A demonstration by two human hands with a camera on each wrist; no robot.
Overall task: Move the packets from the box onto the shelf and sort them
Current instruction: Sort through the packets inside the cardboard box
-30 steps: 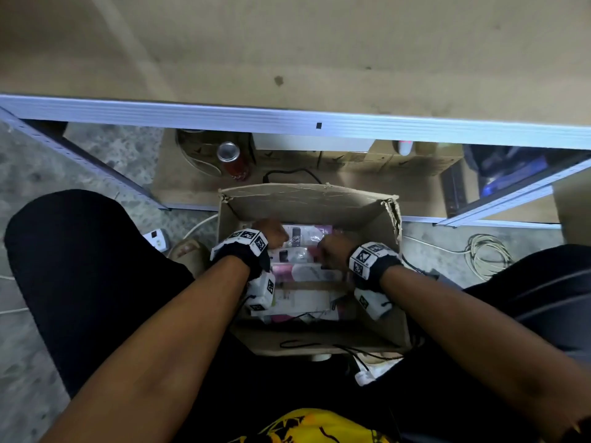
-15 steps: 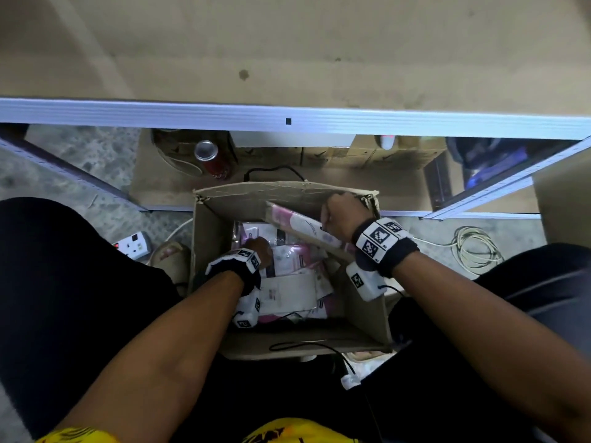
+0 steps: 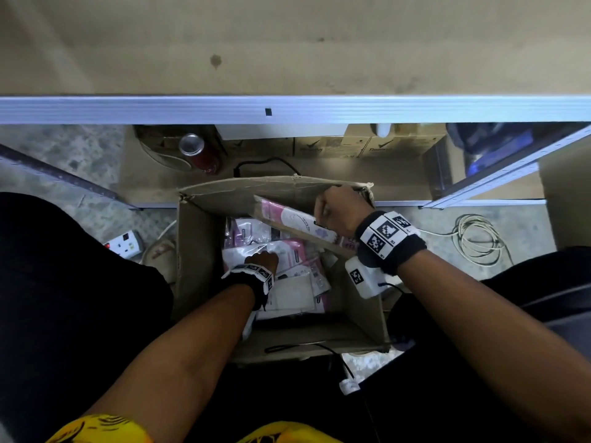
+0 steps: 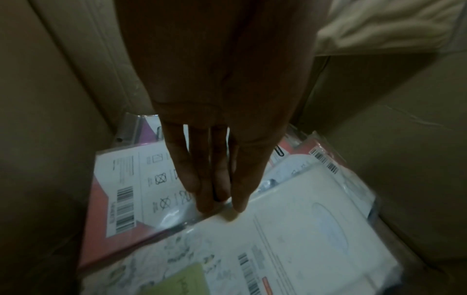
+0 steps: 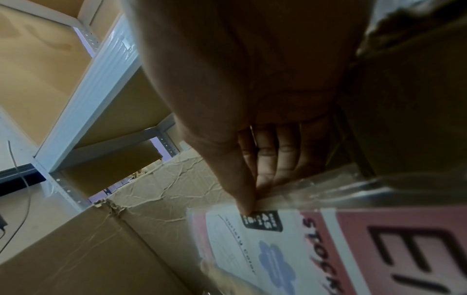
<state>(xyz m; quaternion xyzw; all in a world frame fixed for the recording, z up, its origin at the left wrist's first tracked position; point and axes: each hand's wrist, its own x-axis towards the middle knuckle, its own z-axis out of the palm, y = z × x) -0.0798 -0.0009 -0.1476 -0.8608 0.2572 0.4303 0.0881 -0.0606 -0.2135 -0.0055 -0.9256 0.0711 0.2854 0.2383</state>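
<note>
An open cardboard box (image 3: pixel 204 282) on the floor holds several pink and white plastic-wrapped packets (image 3: pixel 287 251). My right hand (image 3: pixel 339 212) pinches a pink and white packet (image 3: pixel 294 223) by its edge and holds it tilted near the box's far right corner; the right wrist view shows thumb and fingers (image 5: pixel 265 173) clamped on that packet (image 5: pixel 303 249). My left hand (image 3: pixel 260 262) is down inside the box, its straight fingers (image 4: pixel 212 179) resting on the white packets (image 4: pixel 290 219) lying there. The tan shelf board (image 3: pixel 287 43) with its white metal edge (image 3: pixel 287 108) spans the top.
Under the shelf stand a red drink can (image 3: pixel 200 151), flat cardboard boxes (image 3: pixel 351 145) and a black cable (image 3: pixel 268 163). A power strip (image 3: pixel 123 244) lies left of the box, a coiled white cord (image 3: pixel 476 238) to its right. My knees flank the box.
My right hand has pulled a pink and white packet up out of the pile to the box's far right corner. The left hand has stayed low among the packets.
</note>
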